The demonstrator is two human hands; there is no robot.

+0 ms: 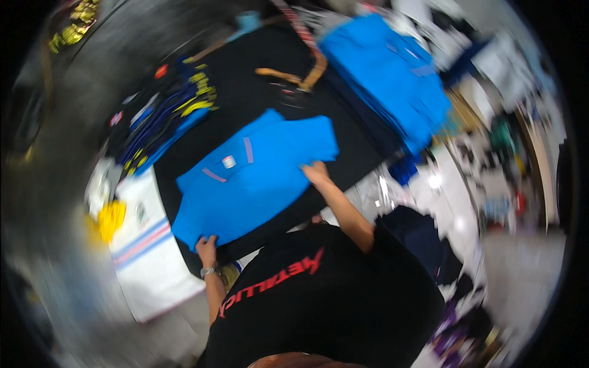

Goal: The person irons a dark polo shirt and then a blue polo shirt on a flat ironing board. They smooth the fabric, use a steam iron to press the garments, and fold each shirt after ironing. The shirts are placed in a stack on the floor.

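A blue short-sleeved garment (271,175) lies spread on a black-covered table (234,64), with a white label and two pale strips near its neckline. My left hand (206,247) pinches its lower left corner between thumb and fingers; a metal wristwatch is on that wrist. At the garment's near right edge, just below a sleeve, my right hand (315,172) rests with its fingertips at the cloth; blur hides how firmly it holds. Beyond the garment lies a dark tool with orange-brown handles (294,83), its kind unclear.
A pile of blue garments (386,73) covers the table's far right. Dark and blue folded garments with yellow parts (170,110) lie at the left. White striped cloth (147,276) and yellow cloth (111,221) sit near the left edge. Dark fabric (414,239) is heaped at the right.
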